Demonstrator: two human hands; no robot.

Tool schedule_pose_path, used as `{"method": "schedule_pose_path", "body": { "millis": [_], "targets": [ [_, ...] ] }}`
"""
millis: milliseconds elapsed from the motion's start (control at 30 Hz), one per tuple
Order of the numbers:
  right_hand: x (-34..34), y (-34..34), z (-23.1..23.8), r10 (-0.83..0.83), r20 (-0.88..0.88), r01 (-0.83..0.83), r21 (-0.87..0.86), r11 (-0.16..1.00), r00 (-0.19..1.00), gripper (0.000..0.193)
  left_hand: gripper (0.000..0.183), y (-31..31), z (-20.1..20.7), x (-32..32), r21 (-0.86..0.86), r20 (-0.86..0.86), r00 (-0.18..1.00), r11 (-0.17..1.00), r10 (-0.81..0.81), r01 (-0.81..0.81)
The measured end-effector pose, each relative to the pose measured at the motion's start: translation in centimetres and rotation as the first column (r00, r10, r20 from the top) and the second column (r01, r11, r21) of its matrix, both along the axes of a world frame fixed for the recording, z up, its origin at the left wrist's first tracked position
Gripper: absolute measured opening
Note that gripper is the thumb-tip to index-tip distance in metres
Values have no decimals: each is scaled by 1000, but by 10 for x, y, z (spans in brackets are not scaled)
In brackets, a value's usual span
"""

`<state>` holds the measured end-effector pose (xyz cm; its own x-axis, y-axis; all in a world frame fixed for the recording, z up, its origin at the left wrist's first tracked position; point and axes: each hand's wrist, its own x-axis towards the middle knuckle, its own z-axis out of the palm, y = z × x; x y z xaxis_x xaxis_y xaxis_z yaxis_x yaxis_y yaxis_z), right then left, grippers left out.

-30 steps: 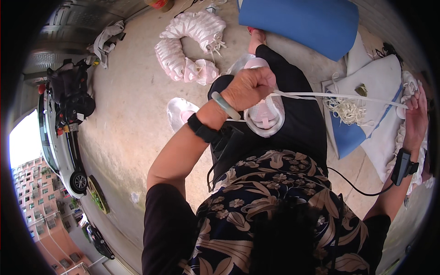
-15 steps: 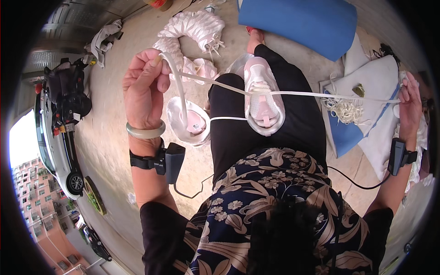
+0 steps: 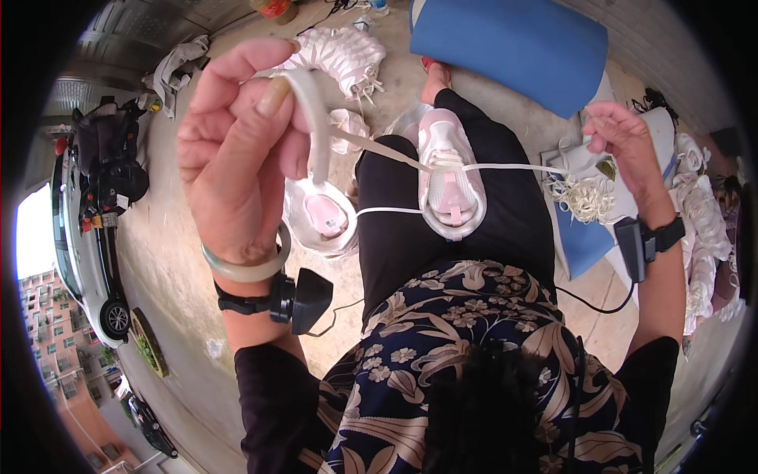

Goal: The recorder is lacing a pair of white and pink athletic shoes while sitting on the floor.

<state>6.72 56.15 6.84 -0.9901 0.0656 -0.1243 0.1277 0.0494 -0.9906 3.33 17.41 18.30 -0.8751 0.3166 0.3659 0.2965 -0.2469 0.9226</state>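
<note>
A pink and white sneaker [image 3: 452, 178] rests on my lap, toe pointing away, with a flat white shoelace [image 3: 517, 167] running out from its eyelets to both sides. Raised at the left, close to the camera, my left hand [image 3: 241, 134] pinches the lace between thumb and fingers; a length hangs in a loop below them. On the right, my right hand [image 3: 628, 138] has its fingers curled together around the other lace end, which blends into the pale cloth behind. A second pink and white shoe [image 3: 320, 217] stands on the floor left of my legs, joined to the first by a white cord.
Strung pink-white shoes [image 3: 343, 59] lie on the floor ahead. A blue padded board [image 3: 509, 51] stands at the far right. A bundle of loose laces [image 3: 584, 197] lies on cloth to the right, with more shoes [image 3: 699, 237] beyond. A parked white car [image 3: 87, 245] shows at left.
My left hand has risen closer to the camera with the lace. My right hand has come inward from the far right and its fingers have curled. The sneaker stays on my lap.
</note>
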Motion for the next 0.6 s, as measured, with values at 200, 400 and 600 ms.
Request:
{"method": "schedule_pose_path", "body": {
  "millis": [200,400,600],
  "targets": [
    [12,-31,-27,38,129,-23,-116,993,991,13,40,-12,12,17,55,-48,998,998,-39,41],
    [13,-49,-57,75,205,-40,-172,984,976,12,38,-33,32,31,266,-124,989,957,-82,113],
    [9,-65,-72,107,223,-73,-159,985,969,13,18,-75,53,17,404,13,1000,914,-25,18]
  ]
}}
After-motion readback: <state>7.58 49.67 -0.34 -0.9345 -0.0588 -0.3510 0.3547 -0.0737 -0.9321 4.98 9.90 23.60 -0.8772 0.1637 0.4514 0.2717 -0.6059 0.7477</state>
